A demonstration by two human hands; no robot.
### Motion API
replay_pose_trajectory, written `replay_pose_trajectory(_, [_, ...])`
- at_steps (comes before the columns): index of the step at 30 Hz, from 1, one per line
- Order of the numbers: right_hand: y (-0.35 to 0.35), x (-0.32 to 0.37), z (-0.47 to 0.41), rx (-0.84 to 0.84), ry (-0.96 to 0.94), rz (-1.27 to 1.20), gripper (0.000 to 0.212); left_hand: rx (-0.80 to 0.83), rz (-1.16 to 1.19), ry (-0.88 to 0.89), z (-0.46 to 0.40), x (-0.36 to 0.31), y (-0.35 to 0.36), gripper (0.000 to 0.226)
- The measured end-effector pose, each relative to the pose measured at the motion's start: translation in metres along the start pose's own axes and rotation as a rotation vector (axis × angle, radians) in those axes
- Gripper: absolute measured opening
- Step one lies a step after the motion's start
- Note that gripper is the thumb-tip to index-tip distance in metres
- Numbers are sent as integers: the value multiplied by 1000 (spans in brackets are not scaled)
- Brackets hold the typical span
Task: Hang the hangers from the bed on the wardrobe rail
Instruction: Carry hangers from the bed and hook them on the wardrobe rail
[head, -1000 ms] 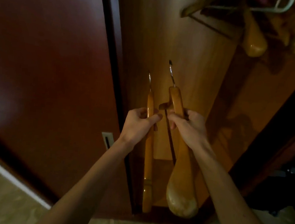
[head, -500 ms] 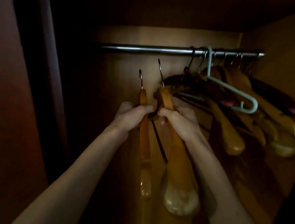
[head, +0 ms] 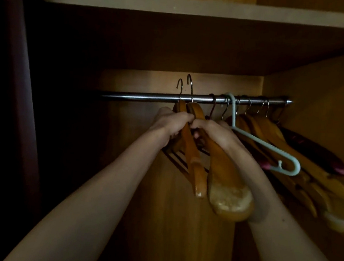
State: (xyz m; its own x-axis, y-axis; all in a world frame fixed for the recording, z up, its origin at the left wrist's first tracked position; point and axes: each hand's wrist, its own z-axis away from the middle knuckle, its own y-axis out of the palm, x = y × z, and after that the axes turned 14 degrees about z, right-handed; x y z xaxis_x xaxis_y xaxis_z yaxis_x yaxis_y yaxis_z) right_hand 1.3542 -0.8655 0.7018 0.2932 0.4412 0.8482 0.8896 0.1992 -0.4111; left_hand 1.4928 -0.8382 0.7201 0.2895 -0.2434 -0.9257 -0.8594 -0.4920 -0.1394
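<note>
Gripping wooden hangers (head: 194, 154), both hands (head: 168, 122) (unlabelled), below rail (head: 149, 96)

Metal wardrobe rail (head: 149, 97), wooden hangers (head: 277, 138) and pale green plastic hanger (head: 258, 140) hooked at its right end

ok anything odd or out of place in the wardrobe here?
One thing: a pale green plastic hanger sits among the wooden hangers on the rail, tilted across them. The wide hanger in the right hand has a worn, pale end. The left hand grips a slimmer one. Both hooks are above the rail, not on it.
</note>
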Motion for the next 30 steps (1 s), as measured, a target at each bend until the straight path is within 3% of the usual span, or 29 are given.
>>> replay_pose_trajectory(13, [8, -40, -15, -7, 157, -77, 14, 10, 112, -32, -2, 37, 25, 29])
replay_pose_trajectory(30, [-13, -59, -14, 47, 145, -124, 23, 20, 99, 5, 6, 41, 52, 31])
